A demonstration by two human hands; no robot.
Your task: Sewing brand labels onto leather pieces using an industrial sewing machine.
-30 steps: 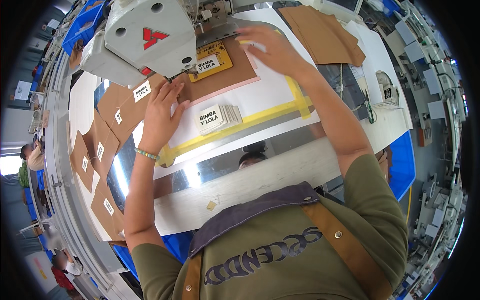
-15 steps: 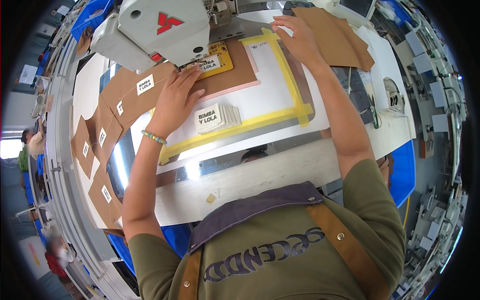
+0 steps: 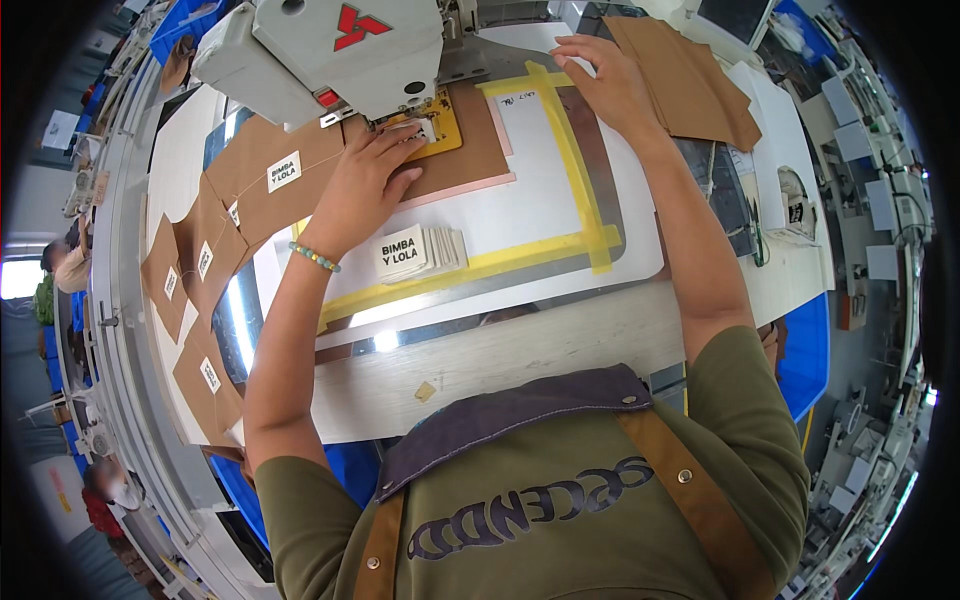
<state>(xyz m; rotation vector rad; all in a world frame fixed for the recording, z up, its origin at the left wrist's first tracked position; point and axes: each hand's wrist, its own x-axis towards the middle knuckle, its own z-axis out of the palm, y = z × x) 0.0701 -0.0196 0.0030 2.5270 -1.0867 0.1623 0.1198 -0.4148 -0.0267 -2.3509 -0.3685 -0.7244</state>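
Observation:
My left hand lies palm down with fingers stretched out, on the brown panel under the sewing machine head. Its fingertips reach the yellow template and partly cover the white label framed there. Raised over the far end of the plate, my right hand holds nothing, its fingers apart and slightly bent. Just to its right is a stack of brown pieces. A leaning stack of printed white labels rests nearer me on the white plate, which is bordered with yellow tape.
Brown pieces with sewn-on labels trail off to the left, joined by threads. Scissors and a white box lie at right. Blue bins stand below the table edge. Two other people are far left.
The taped plate, with its labels and brown panel, has shifted slightly left and nearer me relative to the machine head. My left hand stays on the panel; my right hand stays raised.

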